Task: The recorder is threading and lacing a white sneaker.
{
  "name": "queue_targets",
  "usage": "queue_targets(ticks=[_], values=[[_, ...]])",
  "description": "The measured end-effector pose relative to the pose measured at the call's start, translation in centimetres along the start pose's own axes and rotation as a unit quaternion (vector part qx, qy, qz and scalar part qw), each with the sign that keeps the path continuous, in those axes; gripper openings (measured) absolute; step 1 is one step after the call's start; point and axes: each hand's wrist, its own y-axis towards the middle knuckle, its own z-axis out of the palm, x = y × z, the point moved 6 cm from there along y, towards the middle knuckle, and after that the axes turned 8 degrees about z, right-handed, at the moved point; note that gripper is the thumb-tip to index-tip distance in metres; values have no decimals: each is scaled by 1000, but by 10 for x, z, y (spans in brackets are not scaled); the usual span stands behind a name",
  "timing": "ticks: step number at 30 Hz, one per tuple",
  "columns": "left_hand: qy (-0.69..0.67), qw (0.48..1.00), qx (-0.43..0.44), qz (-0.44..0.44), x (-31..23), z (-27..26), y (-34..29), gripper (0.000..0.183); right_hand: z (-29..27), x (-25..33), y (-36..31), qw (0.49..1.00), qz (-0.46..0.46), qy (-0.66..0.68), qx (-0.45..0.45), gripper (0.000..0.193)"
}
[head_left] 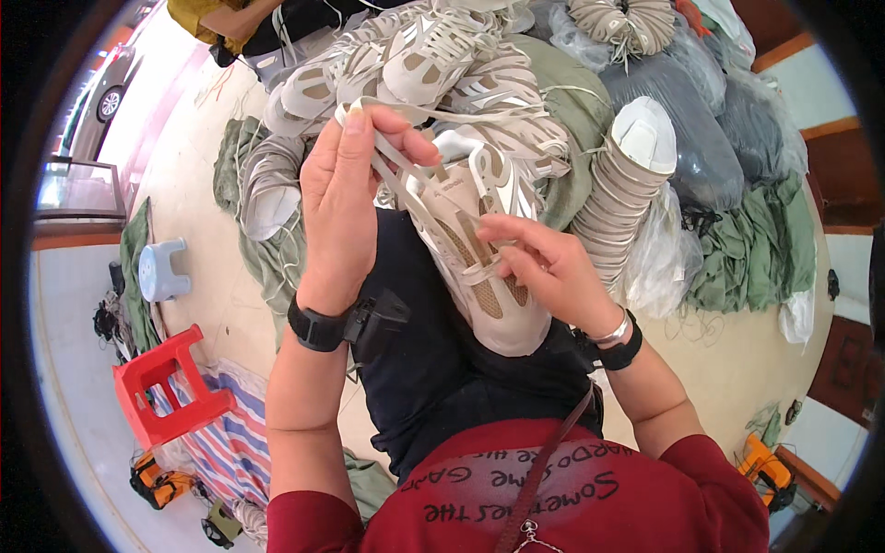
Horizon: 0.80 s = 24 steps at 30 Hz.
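Note:
A beige and white sneaker upper rests across my lap, its toe toward me and its tongue pointing away. My left hand is raised beside its collar. A flat pale shoelace is pinched between that thumb and fingers, and it runs down to the eyelets. Over the right side of the lacing, my right hand has thumb and forefinger drawn together near the lowest lace loop. A short bit of lace shows at those fingertips, though the fingers partly hide it. Its other fingers are curled.
Beyond my knees lies a heap of similar sneaker uppers, with a nested stack at right. Dark plastic-wrapped bundles and green cloth lie farther right. A red stool and a light blue stool are on the left.

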Motion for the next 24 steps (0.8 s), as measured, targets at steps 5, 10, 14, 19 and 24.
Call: queue_targets(ticks=[5, 10, 14, 19, 24], values=[[90, 994, 15, 65, -14, 10, -8, 39, 22, 18, 4, 986, -103, -126, -24, 30], [-3, 1000, 15, 14, -14, 7, -27, 35, 31, 54, -13, 953, -64, 27, 294, 24], [-237, 952, -105, -160, -1, -22, -48, 36, -59, 66, -49, 926, -169, 338, -4, 23], [-370, 903, -171, -133, -4, -110, -75, 38, -159, 36, -70, 819, -152, 554, -9, 24], [-320, 900, -285, -76, -5, -269, -134, 32, -254, -60, -132, 779, -115, 587, -189, 18]])
